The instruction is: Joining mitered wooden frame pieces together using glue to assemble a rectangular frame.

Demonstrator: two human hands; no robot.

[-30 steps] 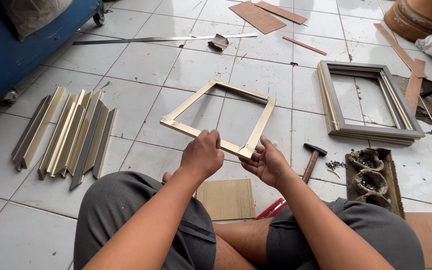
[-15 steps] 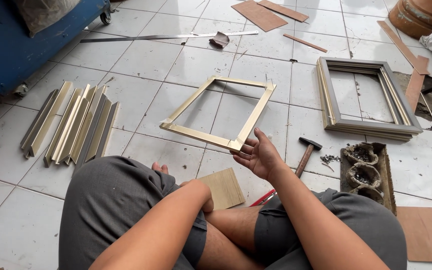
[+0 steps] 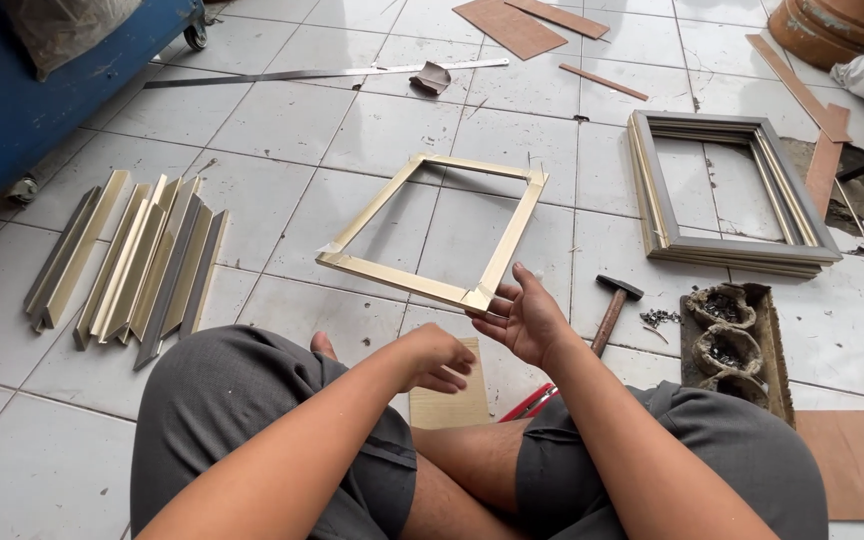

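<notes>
Gold rectangular frame point(image 3: 432, 232) held off the tiled floor point(image 3: 282, 120), tilted, gripped only at its near right corner. Right hand point(image 3: 522, 318) pinching that corner between thumb and fingers, palm turned up. Left hand point(image 3: 437, 358) free of the frame, fingers loosely curled, holding nothing, hovering just above a small wooden board point(image 3: 449, 402) between the crossed legs. Just right of the right hand, a hammer point(image 3: 612, 308) lying on the tiles, loose nails point(image 3: 660, 318) beside it, then a moulded tray point(image 3: 734, 345) holding more. Further right, a stack of grey frames point(image 3: 727, 195). To the left, well apart, a row of cut moulding strips point(image 3: 137, 262).
</notes>
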